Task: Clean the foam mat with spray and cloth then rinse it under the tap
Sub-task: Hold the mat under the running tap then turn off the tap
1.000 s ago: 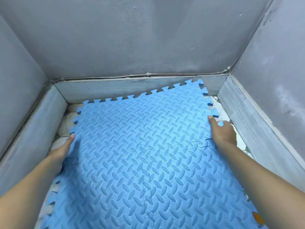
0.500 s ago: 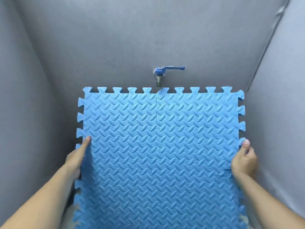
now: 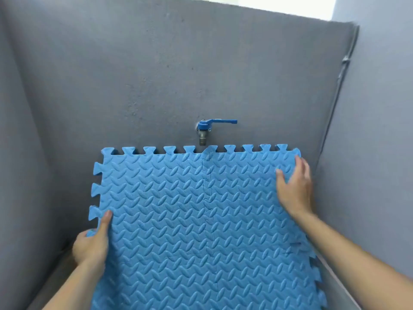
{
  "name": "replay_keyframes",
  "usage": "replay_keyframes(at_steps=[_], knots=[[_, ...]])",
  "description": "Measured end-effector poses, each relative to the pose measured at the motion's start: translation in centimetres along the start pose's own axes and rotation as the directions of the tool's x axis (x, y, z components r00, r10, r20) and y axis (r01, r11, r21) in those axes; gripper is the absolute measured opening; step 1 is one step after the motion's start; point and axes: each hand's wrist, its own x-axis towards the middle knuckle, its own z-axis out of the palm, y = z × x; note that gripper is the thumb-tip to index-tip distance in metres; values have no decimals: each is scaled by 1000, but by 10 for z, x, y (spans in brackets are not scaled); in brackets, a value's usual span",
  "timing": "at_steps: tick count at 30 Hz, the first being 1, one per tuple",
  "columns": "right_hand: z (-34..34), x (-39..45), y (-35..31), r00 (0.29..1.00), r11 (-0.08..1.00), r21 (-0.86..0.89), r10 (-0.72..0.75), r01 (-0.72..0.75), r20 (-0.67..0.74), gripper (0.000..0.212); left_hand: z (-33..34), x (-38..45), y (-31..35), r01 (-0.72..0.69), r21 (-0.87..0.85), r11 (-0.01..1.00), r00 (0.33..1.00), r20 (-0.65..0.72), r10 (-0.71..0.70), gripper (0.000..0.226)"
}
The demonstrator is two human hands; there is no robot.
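The blue foam mat, made of interlocking tiles with a leaf-pattern surface, stands nearly upright against the grey back wall. Its toothed top edge reaches just under the tap, a metal spout with a blue lever pointing right. No water runs from it. My left hand grips the mat's left edge, thumb on the front. My right hand lies flat with spread fingers on the mat's upper right corner. No spray bottle or cloth is in view.
Grey concrete walls close in on the left, back and right. A thin pipe runs down the right corner. A bright opening shows above the back wall.
The mat has gone from lying flat on the floor to standing upright under the tap. My right hand moved from the right edge up to the top right corner and opened flat.
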Motion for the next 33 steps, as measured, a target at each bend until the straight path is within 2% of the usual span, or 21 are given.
replay_keyframes(at_steps=[1, 3, 5, 7, 8, 11, 13, 22, 24, 27, 28, 30, 33], knots=[[-1, 11, -29, 984, 985, 5, -175, 175, 38, 60, 0, -3, -1, 1, 3, 1000, 1000, -10, -1, 81], [2, 32, -89, 908, 918, 43, -396, 394, 137, 59, 0, -6, 0, -13, 3, 1000, 999, -30, 13, 77], [12, 46, -129, 832, 862, -46, -471, 504, 292, 65, -2, -12, 5, -39, 51, 998, 998, -48, 42, 72], [23, 52, -146, 792, 810, -194, -438, 553, 426, 64, -4, -14, 7, -59, 95, 994, 996, -62, 65, 69], [27, 51, -151, 794, 802, -229, -420, 552, 440, 60, -6, -16, 8, -67, 115, 991, 995, -60, 74, 68], [30, 40, -165, 870, 859, -244, -361, 451, 336, 54, -11, -19, 12, -120, 177, 977, 993, 3, 122, 63], [30, 35, -169, 897, 878, -252, -332, 408, 293, 55, -12, -19, 16, -168, 208, 964, 986, 46, 162, 66], [22, 22, -161, 882, 873, -223, -359, 433, 306, 54, -8, -12, 10, -191, 292, 937, 982, 66, 179, 64], [24, 21, -158, 876, 890, -156, -367, 428, 312, 62, -7, -11, 10, -187, 304, 934, 982, 69, 174, 68], [32, 6, -138, 893, 925, 106, -380, 365, 241, 77, -6, -10, 7, -200, 319, 927, 979, 100, 176, 74], [37, -2, -122, 914, 935, 156, -348, 320, 208, 76, -6, -10, 7, -209, 315, 926, 976, 120, 180, 74], [52, -20, -81, 954, 973, 114, -221, 202, 203, 71, -7, -7, 8, -217, 280, 935, 972, 155, 179, 63], [76, -41, -24, 955, 986, -162, 87, -42, 282, 70, -8, -7, 17, -201, 179, 963, 954, 259, 151, 56]])
